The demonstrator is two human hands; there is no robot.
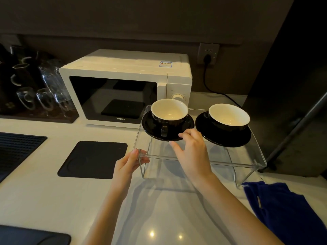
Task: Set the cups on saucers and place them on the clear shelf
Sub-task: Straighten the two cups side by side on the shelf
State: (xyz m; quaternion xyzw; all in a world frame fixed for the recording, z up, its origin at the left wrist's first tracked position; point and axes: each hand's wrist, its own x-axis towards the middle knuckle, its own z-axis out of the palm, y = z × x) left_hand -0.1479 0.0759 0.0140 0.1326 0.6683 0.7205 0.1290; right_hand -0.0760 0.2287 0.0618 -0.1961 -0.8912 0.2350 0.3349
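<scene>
Two black cups with cream insides stand on black saucers on top of the clear shelf (244,159). The left cup (169,113) rests on its saucer (150,126) with the handle facing me. On the right, the other cup (229,116) sits on a second saucer (228,138). My left hand (130,162) pinches the shelf's front left corner. Fingertips of my right hand (190,151) touch the front rim of the left saucer, with the fingers spread.
A white microwave (123,85) stands just behind the shelf. A black square mat (93,159) lies on the counter to the left. Glasses on a dark tray (44,96) sit far left. A blue cloth (283,209) lies at the right front.
</scene>
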